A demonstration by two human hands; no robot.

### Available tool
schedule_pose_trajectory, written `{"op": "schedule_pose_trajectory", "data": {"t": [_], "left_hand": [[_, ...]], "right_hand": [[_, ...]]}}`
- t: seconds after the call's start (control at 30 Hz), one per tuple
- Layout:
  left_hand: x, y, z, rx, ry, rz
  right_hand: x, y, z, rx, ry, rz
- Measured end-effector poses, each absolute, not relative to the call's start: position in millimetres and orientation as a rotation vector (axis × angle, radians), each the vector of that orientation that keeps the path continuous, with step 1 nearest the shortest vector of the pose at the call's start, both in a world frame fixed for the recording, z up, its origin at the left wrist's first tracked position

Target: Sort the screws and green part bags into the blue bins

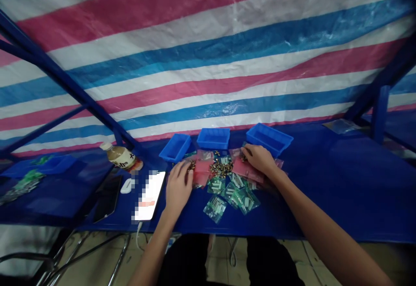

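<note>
My left hand (pixel 178 187) rests at the left edge of a pile, its curled fingertips among small brass-coloured pieces beside a red bag (pixel 202 169). At the pile's right side, my right hand (pixel 260 158) bends its fingers over more small dark and brass pieces near another red bag (pixel 248 171); what they hold is too small to name. Between both hands lies a heap of brass-coloured pieces (pixel 221 167). Several green-tinted clear packets (pixel 215 208) with silvery parts inside are spread in front of the heap.
Three blue trays (pixel 175 147) stand behind the pile on the blue table (pixel 331 186). To the left are a lit phone (pixel 152 197) on a cable, a white case (pixel 127 185), a dark phone (pixel 108 197) and a bottle (pixel 121 157). Blue metal posts (pixel 379 112) flank a striped sheet.
</note>
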State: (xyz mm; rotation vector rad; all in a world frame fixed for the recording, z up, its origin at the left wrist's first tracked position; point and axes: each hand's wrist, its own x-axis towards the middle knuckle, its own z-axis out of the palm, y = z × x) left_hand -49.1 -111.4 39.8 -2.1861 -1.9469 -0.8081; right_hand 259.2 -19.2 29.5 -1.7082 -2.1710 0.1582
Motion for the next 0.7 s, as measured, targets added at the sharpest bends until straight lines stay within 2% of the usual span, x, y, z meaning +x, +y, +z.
{"op": "schedule_pose_trajectory", "data": {"t": [0.13, 0.4, 0.7], "left_hand": [[-70.2, -116.3, 24.7, -2.339, -1.943, -0.641], [-34.9, -104.4, 18.5, -2.504, -1.811, -0.541], [-31.7, -98.5, 24.5, -2.324, -1.899, -0.517]], "right_hand": [[255.7, -22.7, 30.9, -1.709, -2.240, 0.099], [252.4, -33.7, 29.5, -1.588, -2.251, 0.015], [259.9, -90.4, 22.7, -1.584, -2.046, -0.213]]}}
